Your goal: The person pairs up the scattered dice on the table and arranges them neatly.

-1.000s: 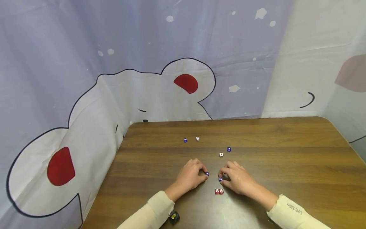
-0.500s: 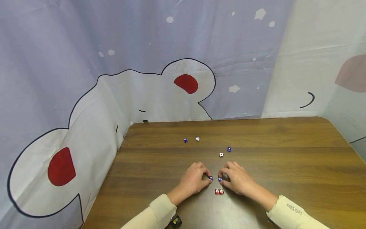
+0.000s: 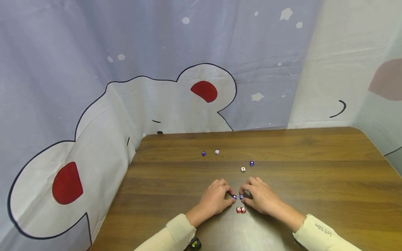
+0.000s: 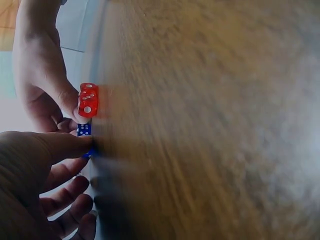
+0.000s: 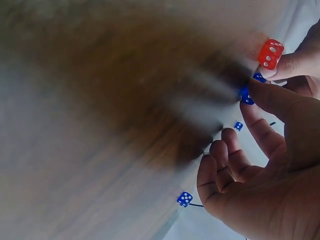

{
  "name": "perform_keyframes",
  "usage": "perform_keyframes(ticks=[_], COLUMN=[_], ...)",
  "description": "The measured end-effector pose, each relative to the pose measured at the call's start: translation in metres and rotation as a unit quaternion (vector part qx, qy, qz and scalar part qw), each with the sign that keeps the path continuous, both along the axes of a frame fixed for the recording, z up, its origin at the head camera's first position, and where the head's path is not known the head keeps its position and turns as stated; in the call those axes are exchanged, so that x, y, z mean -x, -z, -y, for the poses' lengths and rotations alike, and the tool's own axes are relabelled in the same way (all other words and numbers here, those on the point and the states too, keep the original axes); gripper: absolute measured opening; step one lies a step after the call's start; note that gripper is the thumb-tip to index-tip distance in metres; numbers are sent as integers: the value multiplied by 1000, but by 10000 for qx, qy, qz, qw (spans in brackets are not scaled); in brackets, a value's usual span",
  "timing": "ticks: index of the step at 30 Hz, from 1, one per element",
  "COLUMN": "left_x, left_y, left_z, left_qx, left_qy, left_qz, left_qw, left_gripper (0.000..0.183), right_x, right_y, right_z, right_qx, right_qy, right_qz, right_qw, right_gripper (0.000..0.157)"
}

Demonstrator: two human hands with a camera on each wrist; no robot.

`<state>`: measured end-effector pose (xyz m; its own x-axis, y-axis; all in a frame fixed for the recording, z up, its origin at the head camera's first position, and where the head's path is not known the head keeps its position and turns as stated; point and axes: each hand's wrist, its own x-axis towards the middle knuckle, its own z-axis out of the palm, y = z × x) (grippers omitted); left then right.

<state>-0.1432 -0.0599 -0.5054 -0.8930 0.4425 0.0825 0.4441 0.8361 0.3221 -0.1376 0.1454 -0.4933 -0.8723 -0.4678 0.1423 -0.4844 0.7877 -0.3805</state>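
Wood tbl [image 3: 314, 167]; hands [image 3: 214, 198] [image 3: 261, 196] ea pinch 1 blue die [image 3: 234, 197] [image 3: 241, 197]; dice btwn 'em, just apart

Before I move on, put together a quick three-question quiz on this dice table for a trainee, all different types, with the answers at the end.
1. True or false: the two red dice lie side by side on the table.
2. Which does the left hand pinch? A) a red die, B) a blue die, C) a white die.
3. How many dice show in the head view, counting those held?

Key: 1. True. 2. B. 3. Eight.
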Motion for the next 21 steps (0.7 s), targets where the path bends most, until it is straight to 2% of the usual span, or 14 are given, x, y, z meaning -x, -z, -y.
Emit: perform_keyframes(ticks=[11,21], left_x=[-1,-1], left_y=[-1,-1], left_z=[-7,-9], left_qx=[107,105], left_qy=[40,67], left_qz=[55,4], left_qw=[9999,9999], left_gripper=[13,15], right_x=[0,0], right_y=[2,2], right_z=[-2,-1], right_qx=[62,86], right_qy=[-133,-154], right_qz=[-150,-101], right_qw=[9998,9998], right_gripper=[23,23])
